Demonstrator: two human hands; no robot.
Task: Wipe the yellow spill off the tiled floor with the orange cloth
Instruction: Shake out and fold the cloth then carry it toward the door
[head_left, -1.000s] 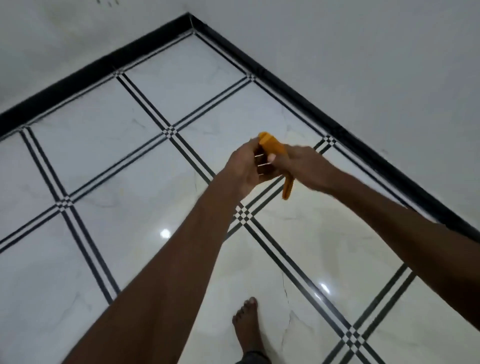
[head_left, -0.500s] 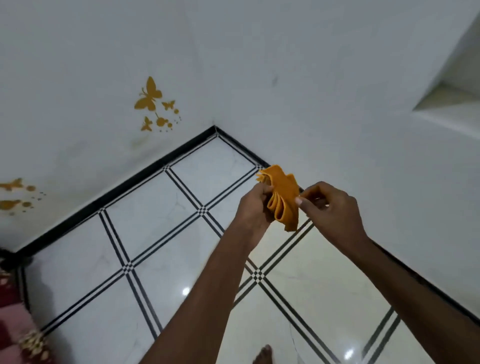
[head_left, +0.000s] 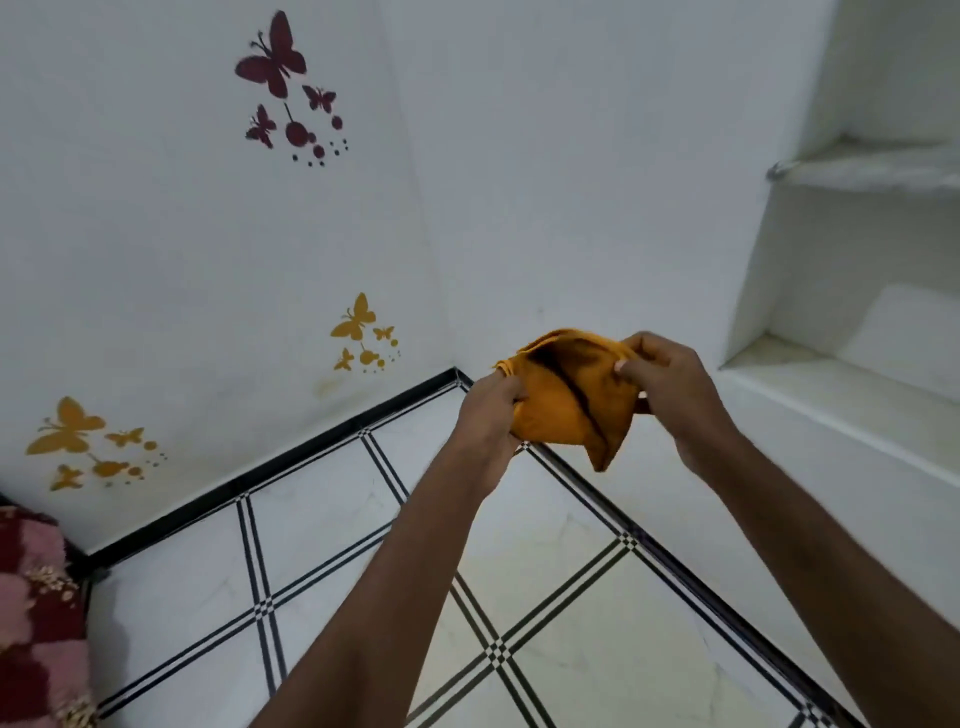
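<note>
I hold the orange cloth (head_left: 563, 402) up in the air in front of the room's corner, spread between both hands. My left hand (head_left: 488, 415) grips its left edge and my right hand (head_left: 670, 384) pinches its upper right edge. The cloth hangs folded, with a point drooping down at the right. Below lies the white tiled floor (head_left: 322, 525) with black double lines. No yellow spill shows on the tiles in view.
White walls meet at a corner with a black skirting (head_left: 291, 462). Butterfly stickers (head_left: 356, 325) dot the left wall. A red and pink patterned fabric (head_left: 36, 613) sits at the lower left. Recessed white shelves (head_left: 852, 374) fill the right wall.
The view has tilted up from the floor toward the walls. My hands have drawn apart, opening the bunched cloth wider, and my right hand now grips its edge.
</note>
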